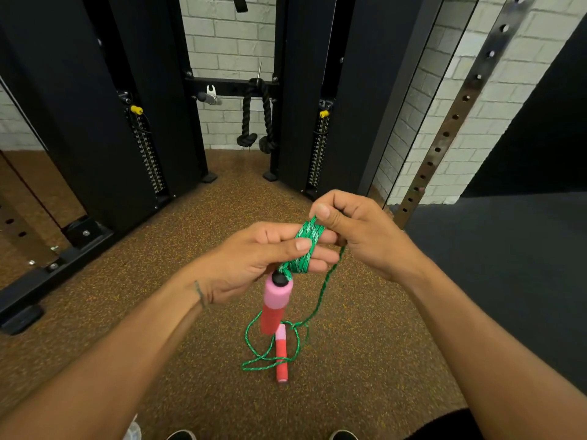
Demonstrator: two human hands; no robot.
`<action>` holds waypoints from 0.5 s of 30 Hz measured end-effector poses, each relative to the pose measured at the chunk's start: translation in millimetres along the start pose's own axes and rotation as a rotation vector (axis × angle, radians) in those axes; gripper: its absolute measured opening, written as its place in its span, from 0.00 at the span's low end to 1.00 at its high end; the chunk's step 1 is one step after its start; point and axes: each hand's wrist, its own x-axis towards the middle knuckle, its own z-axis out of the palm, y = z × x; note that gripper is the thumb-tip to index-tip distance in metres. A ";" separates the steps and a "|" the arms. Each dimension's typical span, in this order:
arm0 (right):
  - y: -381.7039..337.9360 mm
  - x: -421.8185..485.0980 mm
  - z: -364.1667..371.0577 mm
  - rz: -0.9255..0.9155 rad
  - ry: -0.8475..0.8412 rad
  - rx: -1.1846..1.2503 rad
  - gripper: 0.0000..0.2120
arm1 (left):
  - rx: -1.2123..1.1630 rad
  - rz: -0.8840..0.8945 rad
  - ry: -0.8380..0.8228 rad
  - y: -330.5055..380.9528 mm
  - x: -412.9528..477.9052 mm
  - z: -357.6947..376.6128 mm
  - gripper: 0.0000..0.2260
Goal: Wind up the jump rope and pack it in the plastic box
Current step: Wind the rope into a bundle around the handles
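A green jump rope (305,246) is wound in several turns around the fingers of my left hand (254,262), whose thumb presses on the coil. One pink-and-red foam handle (273,304) hangs from the coil just below that hand. My right hand (359,230) pinches the rope at the top of the coil, and a loose strand (324,290) runs from it down to the floor. The other pink-and-red handle (281,357) lies on the floor among loose loops of rope. No plastic box is in view.
A black cable machine with weight stacks (149,160) stands ahead on the speckled brown rubber floor (197,223). A black triceps rope (257,122) hangs at its centre. A perforated steel upright (457,112) rises on the right beside a dark mat (508,255). Shoe tips (181,435) show at the bottom.
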 end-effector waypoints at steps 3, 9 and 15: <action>9.1 -0.2 0.6 0.085 -0.026 0.031 0.10 | -0.078 0.016 -0.003 -5.6 -0.4 1.6 0.17; 16.2 -2.6 11.3 0.219 -0.124 -0.098 0.13 | -0.172 0.097 0.110 -5.1 2.5 1.2 0.16; 18.4 -5.5 22.8 0.316 -0.242 -0.124 0.11 | -0.182 0.147 0.207 -6.3 5.6 1.3 0.16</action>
